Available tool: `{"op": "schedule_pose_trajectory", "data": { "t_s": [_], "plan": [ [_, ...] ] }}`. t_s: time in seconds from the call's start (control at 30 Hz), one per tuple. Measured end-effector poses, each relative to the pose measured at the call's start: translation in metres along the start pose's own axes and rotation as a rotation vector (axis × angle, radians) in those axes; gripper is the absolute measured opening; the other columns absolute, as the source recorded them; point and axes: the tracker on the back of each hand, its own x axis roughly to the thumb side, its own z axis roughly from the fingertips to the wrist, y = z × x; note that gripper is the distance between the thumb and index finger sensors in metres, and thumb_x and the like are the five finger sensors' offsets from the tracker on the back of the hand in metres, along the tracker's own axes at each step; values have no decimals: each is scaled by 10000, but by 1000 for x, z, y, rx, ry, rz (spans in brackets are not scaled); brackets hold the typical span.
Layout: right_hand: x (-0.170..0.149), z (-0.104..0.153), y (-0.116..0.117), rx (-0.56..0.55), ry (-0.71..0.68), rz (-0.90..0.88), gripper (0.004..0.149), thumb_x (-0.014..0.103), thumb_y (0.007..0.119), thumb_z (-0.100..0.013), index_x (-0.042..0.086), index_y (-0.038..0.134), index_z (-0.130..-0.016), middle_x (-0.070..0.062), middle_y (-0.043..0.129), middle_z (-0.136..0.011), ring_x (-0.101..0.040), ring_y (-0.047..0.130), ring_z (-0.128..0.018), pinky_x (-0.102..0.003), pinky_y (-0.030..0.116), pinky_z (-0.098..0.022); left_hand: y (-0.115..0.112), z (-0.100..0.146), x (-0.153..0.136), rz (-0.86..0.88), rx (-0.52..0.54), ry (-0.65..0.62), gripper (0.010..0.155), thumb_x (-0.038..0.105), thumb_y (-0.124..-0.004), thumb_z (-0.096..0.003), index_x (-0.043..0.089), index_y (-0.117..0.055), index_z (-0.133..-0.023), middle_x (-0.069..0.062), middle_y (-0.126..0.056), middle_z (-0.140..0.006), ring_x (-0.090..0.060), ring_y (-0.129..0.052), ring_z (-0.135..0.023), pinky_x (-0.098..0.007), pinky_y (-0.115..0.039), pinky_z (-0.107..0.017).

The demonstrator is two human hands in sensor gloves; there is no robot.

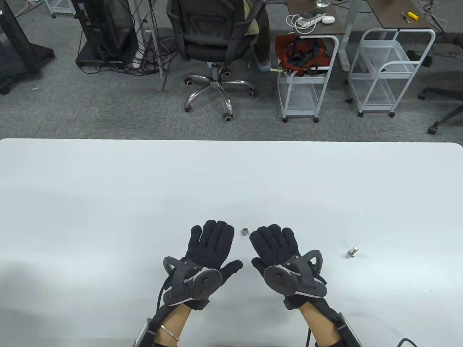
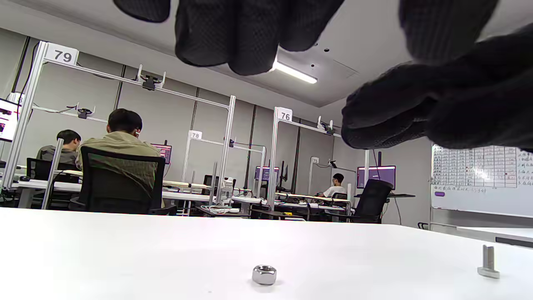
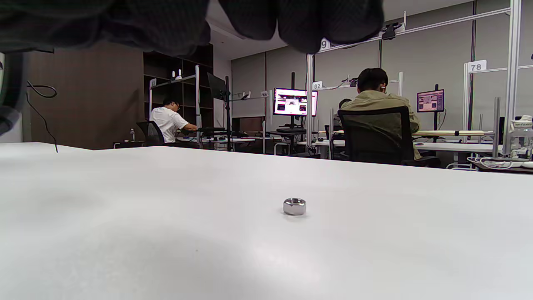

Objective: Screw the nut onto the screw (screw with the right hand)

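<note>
A small silver hex nut (image 1: 245,231) lies flat on the white table (image 1: 108,202), between the fingertips of my two hands. It also shows in the left wrist view (image 2: 264,275) and the right wrist view (image 3: 295,206). A silver screw (image 1: 352,251) stands on its head to the right of my right hand, also seen in the left wrist view (image 2: 488,261). My left hand (image 1: 211,242) is open, palm down, empty, just left of the nut. My right hand (image 1: 273,242) is open, palm down, empty, just right of the nut.
The table's far edge (image 1: 231,140) runs across the middle of the table view. Beyond it on the floor stand an office chair (image 1: 213,47) and two white wire carts (image 1: 307,76).
</note>
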Motion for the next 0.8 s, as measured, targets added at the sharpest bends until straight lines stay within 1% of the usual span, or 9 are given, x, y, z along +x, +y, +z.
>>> {"op": "schedule_pose_trajectory", "data": {
  "t_s": [0.8],
  "plan": [
    [-4, -1, 0, 72, 25, -16, 639, 371, 709, -552, 43, 592, -1087, -280, 663, -1066, -542, 636, -988, -683, 455, -679, -1, -1, -1, 39, -15, 0, 776, 645, -644, -489, 175, -590, -1104, -135, -741, -1151, -416, -732, -1026, -608, -505, -765]
  ]
}}
